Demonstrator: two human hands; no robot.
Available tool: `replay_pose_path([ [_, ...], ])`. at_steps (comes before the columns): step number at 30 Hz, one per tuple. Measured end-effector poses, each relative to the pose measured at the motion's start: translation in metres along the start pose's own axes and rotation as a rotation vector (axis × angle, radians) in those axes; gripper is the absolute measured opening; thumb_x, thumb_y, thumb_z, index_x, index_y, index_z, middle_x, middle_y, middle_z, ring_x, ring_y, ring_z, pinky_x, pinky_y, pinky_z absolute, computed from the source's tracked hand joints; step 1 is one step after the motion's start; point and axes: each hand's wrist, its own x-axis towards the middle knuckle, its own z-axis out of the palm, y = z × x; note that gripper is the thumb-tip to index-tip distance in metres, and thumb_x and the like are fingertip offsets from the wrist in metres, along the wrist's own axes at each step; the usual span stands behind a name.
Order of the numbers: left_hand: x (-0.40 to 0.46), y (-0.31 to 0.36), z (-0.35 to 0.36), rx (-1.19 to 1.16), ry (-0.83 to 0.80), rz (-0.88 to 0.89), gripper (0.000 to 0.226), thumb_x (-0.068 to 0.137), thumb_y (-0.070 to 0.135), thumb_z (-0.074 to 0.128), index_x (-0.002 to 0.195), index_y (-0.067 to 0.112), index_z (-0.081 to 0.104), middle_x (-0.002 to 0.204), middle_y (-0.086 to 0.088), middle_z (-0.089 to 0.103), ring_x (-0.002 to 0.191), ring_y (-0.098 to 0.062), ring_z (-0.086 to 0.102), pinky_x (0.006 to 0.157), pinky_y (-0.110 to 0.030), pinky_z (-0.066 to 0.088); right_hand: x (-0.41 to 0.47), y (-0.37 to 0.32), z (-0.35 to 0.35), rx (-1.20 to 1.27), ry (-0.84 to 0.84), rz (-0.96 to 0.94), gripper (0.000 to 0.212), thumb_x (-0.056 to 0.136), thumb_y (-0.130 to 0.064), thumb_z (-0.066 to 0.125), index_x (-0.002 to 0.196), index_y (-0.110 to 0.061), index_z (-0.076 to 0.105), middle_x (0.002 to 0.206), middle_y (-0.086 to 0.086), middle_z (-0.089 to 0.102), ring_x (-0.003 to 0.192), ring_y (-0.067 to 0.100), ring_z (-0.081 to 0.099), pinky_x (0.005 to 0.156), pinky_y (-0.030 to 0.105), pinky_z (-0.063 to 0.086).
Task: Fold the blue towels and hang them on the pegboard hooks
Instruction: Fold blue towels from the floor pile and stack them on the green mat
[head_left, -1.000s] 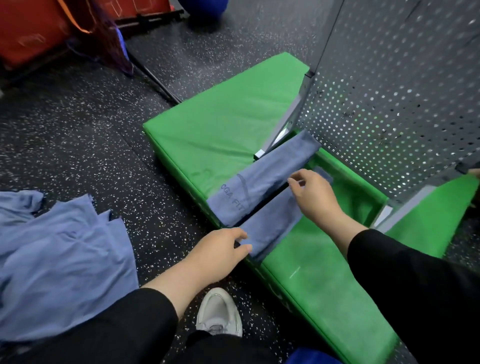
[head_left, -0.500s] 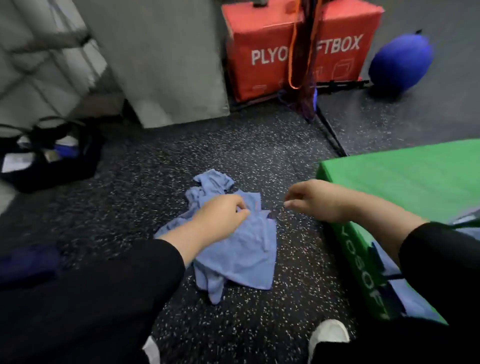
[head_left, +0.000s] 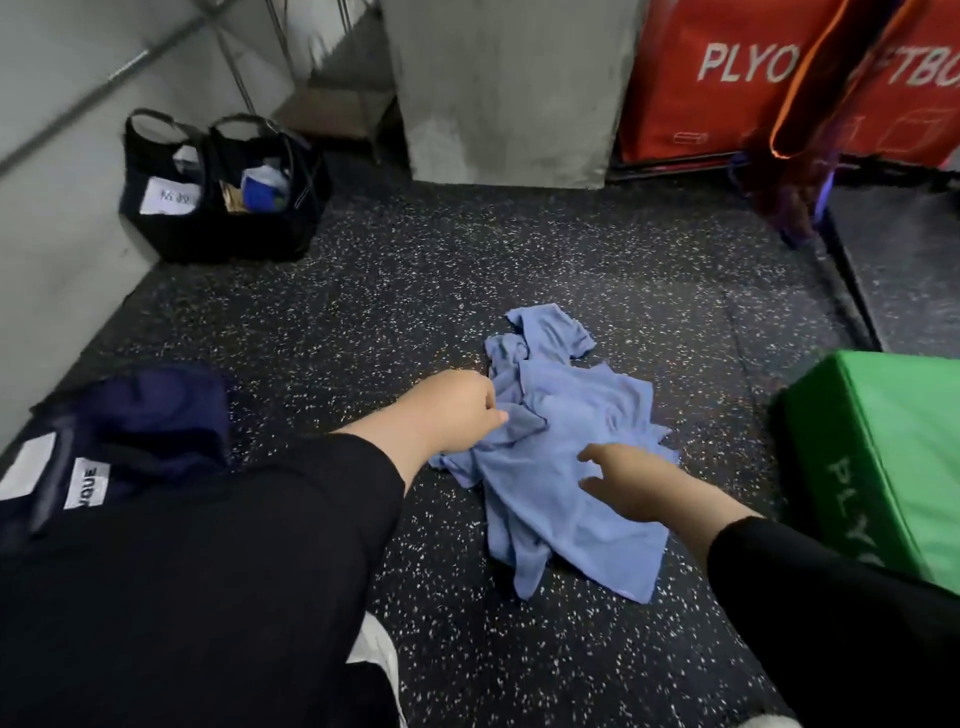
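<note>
A crumpled heap of blue towels (head_left: 566, 467) lies on the speckled black floor in the middle of the head view. My left hand (head_left: 452, 410) reaches in from the left and pinches a fold at the heap's left edge. My right hand (head_left: 631, 483) hovers over the right side of the heap with its fingers spread and relaxed, holding nothing. The pegboard and the folded towels are out of view.
A green foam box (head_left: 883, 462) stands at the right edge. Red plyo boxes (head_left: 753, 78) and a grey pillar (head_left: 509, 88) line the back. A black open bag (head_left: 218, 192) sits far left, and a dark navy bag (head_left: 130, 431) lies near left.
My view swung left from the green box and pegboard to the floor heap. Both hands left the folded towels; the left now pinches the heap and the right has dropped over it.
</note>
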Motion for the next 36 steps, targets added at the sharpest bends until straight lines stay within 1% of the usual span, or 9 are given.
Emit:
replay_pose_path([
  [4,0.028,-0.008,0.012,0.074,-0.102,0.053,0.036,0.102,0.035,0.053,0.116,0.006,0.069,0.118,-0.013,0.069,0.109,-0.030,0.062,0.089,-0.036,0.050,0.037,-0.005,0.027,0.001,-0.052,-0.020,0.058,0.103,-0.036,0.050,0.157,-0.022,0.031,0.158,0.007,0.035,0.139,0.031,0.044,0.108,0.035,0.037],
  [14,0.079,-0.021,0.036,0.112,-0.178,0.009,0.037,0.102,0.036,0.053,0.122,0.007,0.067,0.124,-0.011,0.067,0.113,-0.029,0.061,0.091,-0.034,0.049,0.117,-0.009,0.040,0.020,-0.008,0.000,0.066,0.102,-0.029,0.044,0.161,-0.027,0.014,0.165,0.007,0.016,0.143,0.038,0.030,0.110,0.054,0.037],
  [21,0.092,-0.032,0.056,0.104,-0.234,-0.063,0.033,0.099,0.041,0.053,0.120,0.018,0.066,0.118,-0.004,0.071,0.111,-0.026,0.064,0.097,-0.040,0.050,0.148,0.003,0.055,0.027,-0.049,0.013,0.063,0.103,-0.029,0.037,0.160,-0.028,0.012,0.157,0.004,0.023,0.132,0.037,0.036,0.103,0.053,0.040],
  [23,0.094,-0.032,0.058,0.090,-0.240,-0.069,0.032,0.099,0.041,0.052,0.118,0.019,0.066,0.113,-0.003,0.074,0.106,-0.024,0.066,0.096,-0.038,0.051,0.153,0.003,0.058,0.036,-0.034,0.023,0.056,0.103,-0.028,0.035,0.158,-0.026,0.021,0.154,0.003,0.027,0.130,0.036,0.038,0.101,0.054,0.041],
  [25,0.096,-0.031,0.057,0.086,-0.225,-0.062,0.030,0.099,0.042,0.053,0.115,0.021,0.067,0.110,-0.002,0.075,0.105,-0.023,0.067,0.095,-0.037,0.050,0.156,0.000,0.055,0.138,0.039,0.033,0.043,0.102,-0.028,0.039,0.144,-0.022,0.044,0.145,0.006,0.043,0.126,0.036,0.044,0.099,0.052,0.044],
  [28,0.095,-0.028,0.053,0.093,-0.188,-0.052,0.032,0.100,0.041,0.054,0.115,0.017,0.068,0.119,-0.002,0.069,0.106,-0.025,0.064,0.092,-0.035,0.050,0.155,-0.006,0.041,0.471,0.281,0.104,0.022,0.098,-0.026,0.057,0.113,-0.016,0.070,0.111,0.010,0.069,0.107,0.032,0.063,0.081,0.032,0.047],
  [30,0.092,-0.024,0.047,0.107,-0.165,-0.036,0.032,0.101,0.038,0.054,0.118,0.015,0.068,0.118,-0.003,0.068,0.107,-0.025,0.062,0.088,-0.032,0.049,0.149,-0.012,0.024,0.680,0.439,0.158,0.013,0.095,-0.020,0.063,0.101,-0.011,0.071,0.090,0.007,0.069,0.091,0.029,0.066,0.067,0.027,0.038],
  [33,0.085,-0.020,0.039,0.103,-0.122,-0.025,0.030,0.101,0.038,0.053,0.118,0.018,0.067,0.100,0.000,0.068,0.092,-0.022,0.061,0.085,-0.032,0.050,0.134,-0.022,-0.011,1.047,0.549,0.210,0.012,0.092,-0.010,0.059,0.103,-0.013,0.061,0.089,0.003,0.061,0.071,0.021,0.057,0.057,0.027,0.039],
  [36,0.073,-0.013,0.027,0.091,-0.041,-0.015,0.028,0.099,0.040,0.053,0.116,0.022,0.067,0.107,0.000,0.069,0.098,-0.025,0.063,0.088,-0.039,0.053,0.107,-0.031,-0.058,1.229,0.605,0.192,0.017,0.094,-0.008,0.051,0.106,-0.016,0.061,0.080,0.002,0.055,0.058,0.015,0.046,0.044,0.021,0.037],
])
